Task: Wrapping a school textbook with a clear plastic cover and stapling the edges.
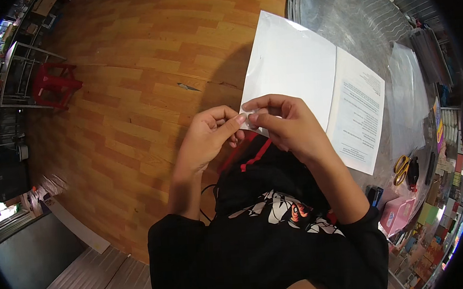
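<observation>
An open book lies at the edge of a grey metal table (335, 8), with its blank white cover side (293, 67) reaching out past the edge toward me. Its printed page (359, 108) faces up on the right. At the cover's near left corner my left hand (209, 135) is closed, thumb and fingers pinching the corner. My right hand (291, 121) pinches at the same corner, its thumb almost meeting the left thumb. Something shiny and whitish, perhaps clear film, shows between the fingertips; the fingers partly hide it.
Clear plastic sheets (406, 100) lie on the table to the right of the book. Nearer are yellow-handled scissors (401, 169), a black tool (413, 173) and a pink box (399, 214). A red stool (55, 84) stands on the wood-patterned floor (147, 96) at far left.
</observation>
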A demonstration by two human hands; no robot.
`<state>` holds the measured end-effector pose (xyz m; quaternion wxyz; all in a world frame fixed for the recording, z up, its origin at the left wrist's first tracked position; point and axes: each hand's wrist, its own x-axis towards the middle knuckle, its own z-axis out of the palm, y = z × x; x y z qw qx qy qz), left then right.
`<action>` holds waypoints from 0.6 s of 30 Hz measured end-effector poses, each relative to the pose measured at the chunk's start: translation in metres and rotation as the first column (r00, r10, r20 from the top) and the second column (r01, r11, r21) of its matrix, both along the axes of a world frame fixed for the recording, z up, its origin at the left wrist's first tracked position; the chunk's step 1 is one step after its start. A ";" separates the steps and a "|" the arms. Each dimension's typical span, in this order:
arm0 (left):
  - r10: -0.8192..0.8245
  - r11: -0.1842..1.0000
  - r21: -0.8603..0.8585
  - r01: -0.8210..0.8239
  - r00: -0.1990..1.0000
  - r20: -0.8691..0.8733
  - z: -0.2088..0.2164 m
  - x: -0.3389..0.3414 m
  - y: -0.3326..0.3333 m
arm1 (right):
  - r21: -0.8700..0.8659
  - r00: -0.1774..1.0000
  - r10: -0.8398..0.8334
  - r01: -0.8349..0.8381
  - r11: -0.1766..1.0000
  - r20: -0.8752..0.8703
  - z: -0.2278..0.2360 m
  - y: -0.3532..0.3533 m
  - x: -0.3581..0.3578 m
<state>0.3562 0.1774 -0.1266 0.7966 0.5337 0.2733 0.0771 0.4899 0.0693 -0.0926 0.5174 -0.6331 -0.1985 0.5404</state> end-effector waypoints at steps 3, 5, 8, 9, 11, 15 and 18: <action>0.003 1.000 -0.013 -0.004 1.000 -0.017 0.001 0.001 0.000 | 0.066 0.987 -0.045 0.035 0.997 0.156 0.000 -0.005 -0.006; 0.013 1.000 -0.010 -0.013 0.999 -0.030 0.002 0.000 -0.001 | 0.096 0.957 -0.065 0.039 0.995 0.283 0.001 -0.006 -0.011; 0.021 1.000 0.007 -0.021 0.999 -0.044 0.003 0.001 -0.001 | 0.144 0.919 -0.152 0.105 0.984 0.364 0.008 -0.008 -0.017; 0.025 0.999 0.023 -0.024 0.999 -0.048 0.004 0.001 -0.002 | 0.077 0.892 -0.088 0.059 0.995 0.444 0.016 -0.008 -0.017; 0.046 0.998 0.044 -0.042 0.996 -0.078 0.004 0.001 -0.002 | 0.009 0.858 -0.022 0.020 1.000 0.514 0.018 -0.011 -0.019; 0.064 0.996 0.075 -0.055 0.990 -0.125 0.010 0.003 -0.004 | 0.099 0.404 -0.009 -0.203 0.974 0.915 0.000 -0.031 -0.028; 0.079 0.988 0.139 -0.062 0.990 -0.120 0.014 0.007 -0.007 | 0.049 0.209 0.012 -0.283 0.958 0.978 -0.011 -0.045 -0.035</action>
